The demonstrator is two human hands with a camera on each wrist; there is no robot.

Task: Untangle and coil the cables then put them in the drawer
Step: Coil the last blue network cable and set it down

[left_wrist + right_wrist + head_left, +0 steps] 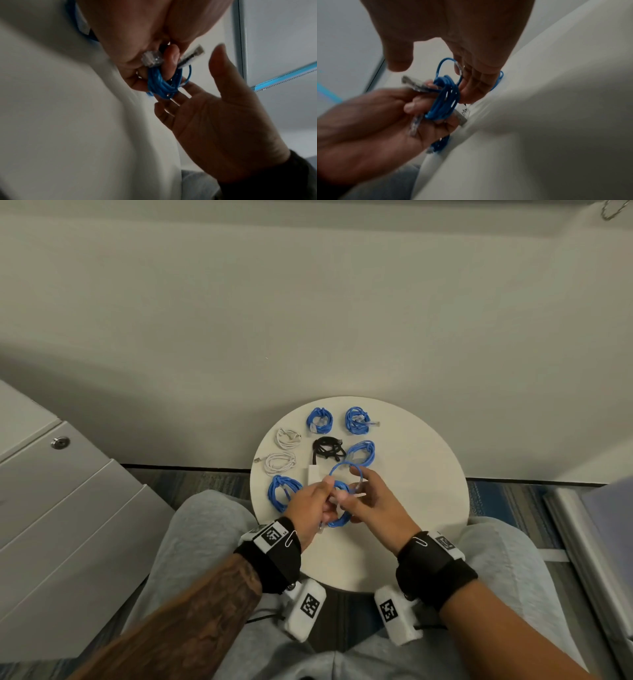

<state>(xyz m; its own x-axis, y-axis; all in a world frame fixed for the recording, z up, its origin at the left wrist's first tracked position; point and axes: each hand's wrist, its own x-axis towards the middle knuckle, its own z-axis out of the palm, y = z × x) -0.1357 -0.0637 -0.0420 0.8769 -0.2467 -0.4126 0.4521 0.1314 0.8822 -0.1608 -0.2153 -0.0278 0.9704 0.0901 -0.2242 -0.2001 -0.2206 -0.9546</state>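
1. Nearby, the cabinet (65, 491) of shut drawers stands to the person's left, within reach; judging by the task, the coils go in there, and none has gone in yet.
2. Next, the round counter (411, 508) sits between the knees and serves as a staging surface, so finished bundles lie spread apart and do not snag again.
3. On it rest four blue coils (319, 419), two white coils (280, 462) and a looser black cable (327, 448), each apart from the others.
4. Lower, the left hand (310, 508) works as the anchor: its fingers (412, 105) curl round the blue cable (337, 501) held above the counter's near half, keeping the wound loops from springing open, with one clear plug (151, 59) against the palm.
5. Opposite, the right hand (373, 505) feeds the last loop; its fingers (471, 86) are only loosely bent, hooked through the free loop near the other plug, probably to wrap or tuck the tail.
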